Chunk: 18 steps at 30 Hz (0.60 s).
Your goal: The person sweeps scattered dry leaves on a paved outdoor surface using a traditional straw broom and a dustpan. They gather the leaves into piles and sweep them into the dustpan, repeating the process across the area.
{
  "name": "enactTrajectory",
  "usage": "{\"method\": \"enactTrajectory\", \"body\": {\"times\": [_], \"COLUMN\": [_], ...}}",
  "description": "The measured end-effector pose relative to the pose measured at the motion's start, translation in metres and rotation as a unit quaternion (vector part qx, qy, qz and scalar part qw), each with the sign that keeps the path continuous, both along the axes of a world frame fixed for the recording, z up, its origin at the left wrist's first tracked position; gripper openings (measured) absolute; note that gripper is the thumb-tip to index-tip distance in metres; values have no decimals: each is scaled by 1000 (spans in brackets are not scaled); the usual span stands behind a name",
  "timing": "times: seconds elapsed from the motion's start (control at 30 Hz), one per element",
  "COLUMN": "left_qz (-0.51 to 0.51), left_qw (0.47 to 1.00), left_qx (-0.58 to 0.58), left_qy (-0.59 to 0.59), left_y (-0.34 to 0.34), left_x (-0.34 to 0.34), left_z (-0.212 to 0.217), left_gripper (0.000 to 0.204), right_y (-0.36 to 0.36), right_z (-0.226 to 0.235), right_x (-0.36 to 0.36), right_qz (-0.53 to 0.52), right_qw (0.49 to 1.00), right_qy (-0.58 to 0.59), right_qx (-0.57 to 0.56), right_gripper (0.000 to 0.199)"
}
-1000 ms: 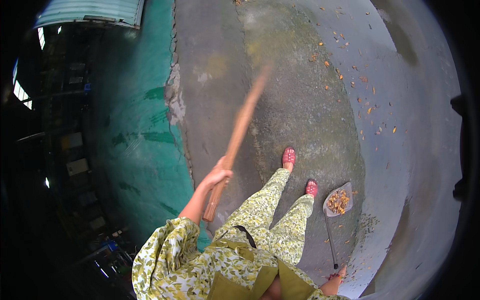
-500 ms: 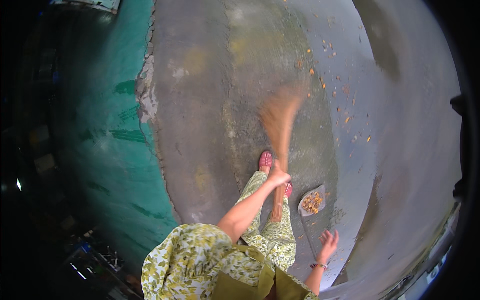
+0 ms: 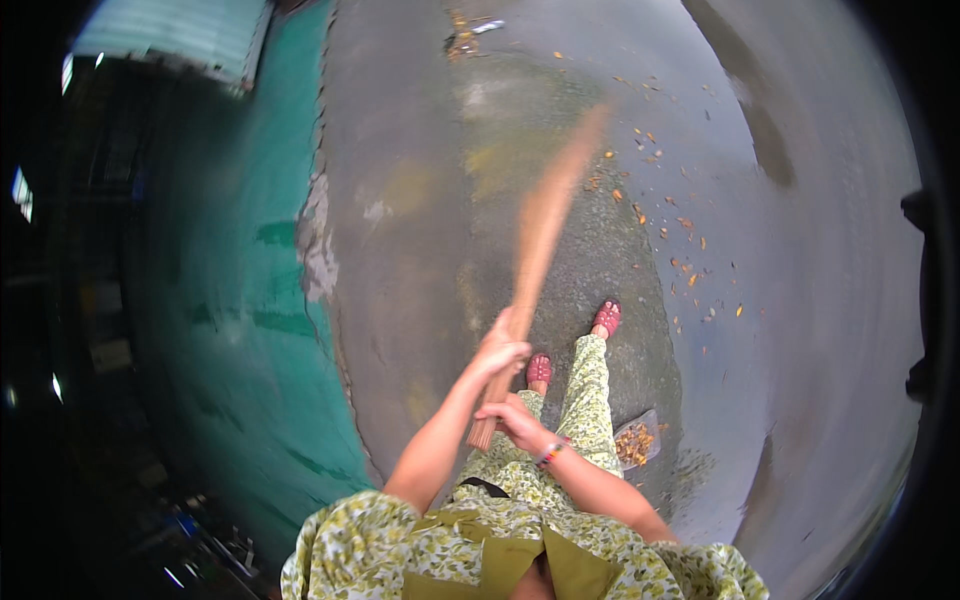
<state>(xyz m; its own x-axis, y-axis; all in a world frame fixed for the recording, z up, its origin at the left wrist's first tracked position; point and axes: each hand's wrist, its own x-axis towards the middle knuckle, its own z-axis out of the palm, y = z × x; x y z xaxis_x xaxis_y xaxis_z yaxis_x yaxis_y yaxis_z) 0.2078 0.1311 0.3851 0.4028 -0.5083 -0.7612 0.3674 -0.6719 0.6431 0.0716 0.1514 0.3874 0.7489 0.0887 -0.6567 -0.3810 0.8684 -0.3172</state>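
A light-brown broom [image 3: 545, 215] slants across the space in front of me, its bristle end up and away to the right, smeared by motion. My left hand [image 3: 499, 345] is wrapped round its handle below the bristles. Lower down, near the butt end, my right hand [image 3: 512, 418] also closes on the handle. Beside my right leg a dustpan [image 3: 650, 422] with yellow and brown leaves lies on the ground, partly hidden by my trousers; its handle is out of sight. Fallen leaves [image 3: 690, 262] lie scattered on the wet concrete to the right of the bristles.
At left, a green-painted floor [image 3: 250, 350] meets the grey concrete along a crumbling edge [image 3: 320, 250]. A small heap of leaves [image 3: 462, 42] with a pale scrap lies far ahead. Wet pavement [image 3: 800, 330] stretches along the right. A pale corrugated panel [image 3: 170, 35] stands far left.
My right hand has come in from beside the dustpan and taken hold of the broom handle. The broom has tilted, its handle end moving left. My right foot has stepped forward.
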Motion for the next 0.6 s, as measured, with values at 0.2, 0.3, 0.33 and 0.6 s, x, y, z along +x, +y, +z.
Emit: {"method": "enactTrajectory", "body": {"times": [0.2,0.3,0.33,0.6], "left_qz": [242,194,171,-200], "left_qw": [967,972,972,956], "left_qx": [65,100,119,142], "left_qy": [42,91,111,159], "left_y": [-27,-77,-104,-303], "left_x": [69,75,60,-168], "left_z": [-72,-146,-169,-167], "left_gripper": [14,7,6,93], "right_y": [-96,-164,-180,-269], "right_z": [-50,-89,-107,-71], "right_x": [69,73,57,-100], "right_qz": [-14,-35,-82,-456], "right_qw": [984,982,977,847], "right_qy": [-29,30,43,178], "right_qx": [173,184,193,208], "right_gripper": [12,13,13,11]}}
